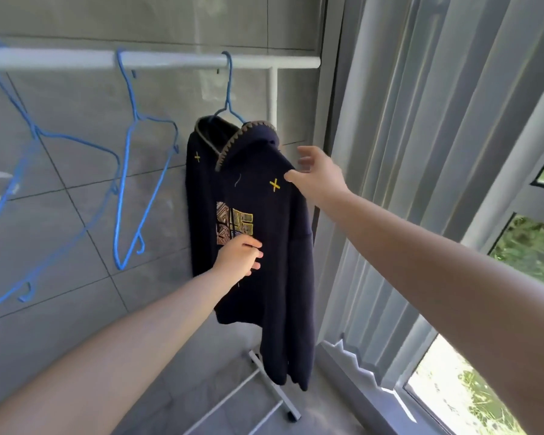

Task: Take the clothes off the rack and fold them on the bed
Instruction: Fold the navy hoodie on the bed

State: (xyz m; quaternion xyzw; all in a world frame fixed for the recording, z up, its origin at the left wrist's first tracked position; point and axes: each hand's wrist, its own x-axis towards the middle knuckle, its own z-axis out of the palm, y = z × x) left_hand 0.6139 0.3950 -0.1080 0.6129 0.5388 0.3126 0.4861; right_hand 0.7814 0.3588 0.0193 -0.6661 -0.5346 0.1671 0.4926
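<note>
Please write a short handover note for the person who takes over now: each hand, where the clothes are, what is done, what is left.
Left hand: on the hoodie front near the print, fingers curled; whether it has a grip is unclear.
Right hand: open, thumb touching the hoodie's shoulder.
The hoodie hangs on the rightmost hanger on the rack.
Done: the two hangers to the left are bare.
Left: take the hoodie off its hanger and fold it on the bed, which is not in view.

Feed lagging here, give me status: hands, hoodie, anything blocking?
Left hand pinching hoodie front; right hand open at its shoulder. Hoodie on blue hanger, on the rack rail. Two empty hangers leftward, not blocking.
</note>
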